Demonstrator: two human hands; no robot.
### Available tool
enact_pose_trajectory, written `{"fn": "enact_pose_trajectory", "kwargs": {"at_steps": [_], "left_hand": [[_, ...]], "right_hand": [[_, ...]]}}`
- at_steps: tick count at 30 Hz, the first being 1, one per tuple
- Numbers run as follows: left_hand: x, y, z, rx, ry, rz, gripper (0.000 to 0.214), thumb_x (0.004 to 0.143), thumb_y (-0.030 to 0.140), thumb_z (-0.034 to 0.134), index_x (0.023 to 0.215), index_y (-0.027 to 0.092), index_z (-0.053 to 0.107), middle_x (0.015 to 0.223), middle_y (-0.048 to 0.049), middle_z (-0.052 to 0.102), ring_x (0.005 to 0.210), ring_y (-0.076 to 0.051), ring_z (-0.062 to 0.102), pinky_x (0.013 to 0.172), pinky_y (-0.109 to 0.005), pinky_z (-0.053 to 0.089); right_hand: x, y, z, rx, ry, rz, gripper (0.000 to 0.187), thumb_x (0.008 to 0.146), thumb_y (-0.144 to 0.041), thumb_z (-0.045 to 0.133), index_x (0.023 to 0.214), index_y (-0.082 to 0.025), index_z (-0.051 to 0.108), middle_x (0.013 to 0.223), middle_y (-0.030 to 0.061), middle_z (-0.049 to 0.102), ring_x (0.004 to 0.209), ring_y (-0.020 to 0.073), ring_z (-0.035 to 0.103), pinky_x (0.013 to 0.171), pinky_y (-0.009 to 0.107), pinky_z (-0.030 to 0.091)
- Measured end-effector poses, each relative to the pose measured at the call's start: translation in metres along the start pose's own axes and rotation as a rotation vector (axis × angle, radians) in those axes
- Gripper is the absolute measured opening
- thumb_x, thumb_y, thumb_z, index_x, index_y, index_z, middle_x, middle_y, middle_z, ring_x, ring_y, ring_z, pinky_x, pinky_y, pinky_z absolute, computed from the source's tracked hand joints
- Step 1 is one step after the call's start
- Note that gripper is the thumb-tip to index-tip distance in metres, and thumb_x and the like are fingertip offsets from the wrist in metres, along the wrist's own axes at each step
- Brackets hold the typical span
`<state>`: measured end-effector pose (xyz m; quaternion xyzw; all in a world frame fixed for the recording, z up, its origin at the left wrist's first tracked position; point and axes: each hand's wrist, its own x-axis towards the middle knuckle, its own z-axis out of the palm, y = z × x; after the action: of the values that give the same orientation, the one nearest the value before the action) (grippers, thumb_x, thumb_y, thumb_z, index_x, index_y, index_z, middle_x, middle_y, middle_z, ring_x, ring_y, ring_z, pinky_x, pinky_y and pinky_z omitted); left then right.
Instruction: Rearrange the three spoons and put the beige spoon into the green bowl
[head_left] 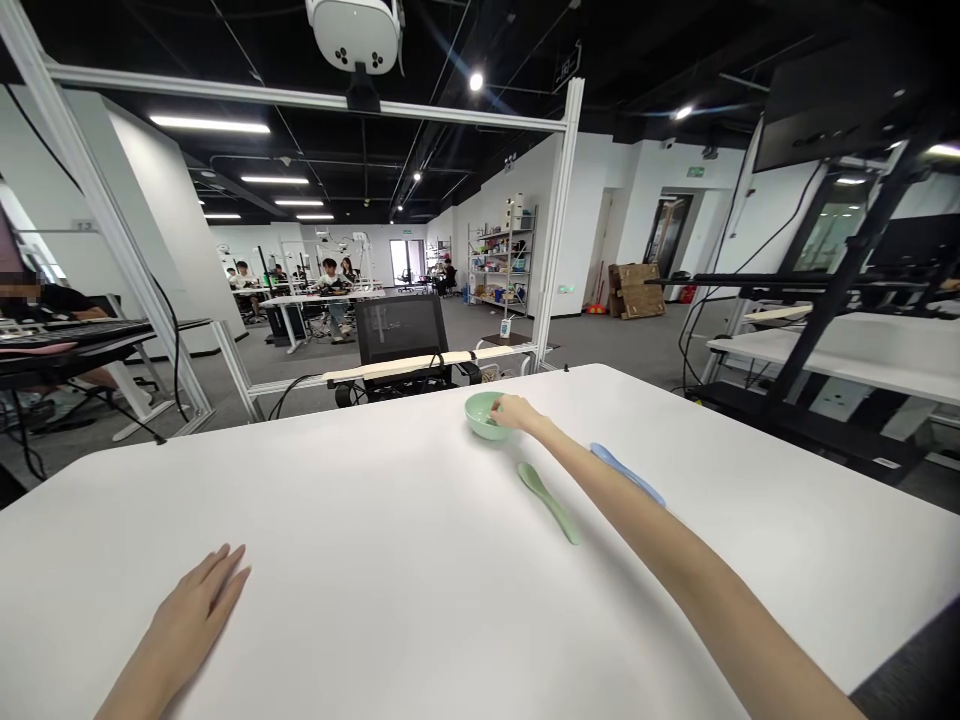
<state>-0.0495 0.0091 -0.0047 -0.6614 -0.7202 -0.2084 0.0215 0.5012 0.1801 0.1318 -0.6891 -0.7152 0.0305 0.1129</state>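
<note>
Near the far edge of the table stands a light green bowl (478,424). My right hand (517,412) reaches out to it, closed over its right rim, with the fingertips inside the bowl; the thumb is mostly hidden. A green spoon (550,503) lies on the table just in front of the bowl, left of my right forearm. Beyond that forearm lies a blue spoon (626,472), its handle end partly covered by the arm. My left hand (196,610) rests at the front left of the table, fingers stretched out and holding nothing.
The white table (360,540) has its far edge just behind the bowl. A metal frame (556,220) and a black office chair (401,330) stand past it. Black stands with a screen (832,100) are on the right. Several people sit at desks farther back.
</note>
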Motion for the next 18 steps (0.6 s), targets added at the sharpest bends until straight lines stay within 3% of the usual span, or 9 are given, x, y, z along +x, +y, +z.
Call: {"fn": "enact_pose_trajectory", "kwargs": {"at_steps": [5, 8, 12, 15, 18], "left_hand": [[0.001, 0.005, 0.003, -0.026, 0.022, 0.06, 0.069, 0.089, 0.057, 0.038, 0.134, 0.016, 0.07, 0.147, -0.0145, 0.067, 0.141, -0.034, 0.058, 0.118, -0.052, 0.049], [0.003, 0.036, 0.009, -0.103, 0.057, 0.186, 0.06, 0.092, 0.056, 0.042, 0.135, 0.023, 0.069, 0.147, -0.0093, 0.067, 0.141, -0.031, 0.059, 0.118, -0.051, 0.049], [0.003, 0.126, 0.022, -0.211, -0.007, 0.417, 0.05, 0.099, 0.049, 0.04, 0.134, 0.028, 0.068, 0.145, -0.0062, 0.069, 0.135, -0.025, 0.063, 0.117, -0.047, 0.051], [-0.003, 0.218, 0.034, -0.282, -0.087, 0.648, 0.047, 0.102, 0.044, 0.04, 0.138, 0.028, 0.065, 0.148, -0.0091, 0.066, 0.136, -0.024, 0.063, 0.117, -0.046, 0.052], [-0.013, 0.312, 0.051, -0.343, -0.167, 0.788, 0.05, 0.104, 0.043, 0.035, 0.146, 0.025, 0.057, 0.156, -0.0124, 0.058, 0.147, -0.026, 0.052, 0.122, -0.052, 0.047]], "right_hand": [[-0.039, 0.026, -0.015, 0.156, 0.151, -0.053, 0.04, 0.105, -0.034, 0.042, 0.121, -0.013, 0.071, 0.1, 0.012, 0.078, 0.087, 0.0221, 0.07, 0.079, 0.029, 0.049], [-0.083, 0.052, -0.005, 0.288, 0.293, -0.11, 0.033, 0.1, -0.034, 0.044, 0.115, -0.017, 0.069, 0.092, 0.0084, 0.075, 0.084, 0.0224, 0.066, 0.079, 0.032, 0.048], [-0.145, 0.079, 0.027, 0.383, 0.34, -0.081, 0.03, 0.099, -0.039, 0.044, 0.119, -0.023, 0.059, 0.086, 0.0048, 0.069, 0.083, 0.0242, 0.063, 0.077, 0.036, 0.049], [-0.176, 0.087, 0.047, 0.439, 0.277, -0.047, 0.029, 0.1, -0.042, 0.042, 0.117, -0.024, 0.057, 0.087, 0.0053, 0.067, 0.08, 0.0237, 0.063, 0.072, 0.036, 0.05], [-0.188, 0.089, 0.056, 0.449, 0.242, -0.043, 0.029, 0.101, -0.043, 0.041, 0.113, -0.023, 0.058, 0.089, 0.0065, 0.067, 0.082, 0.0242, 0.063, 0.073, 0.037, 0.05]]}}
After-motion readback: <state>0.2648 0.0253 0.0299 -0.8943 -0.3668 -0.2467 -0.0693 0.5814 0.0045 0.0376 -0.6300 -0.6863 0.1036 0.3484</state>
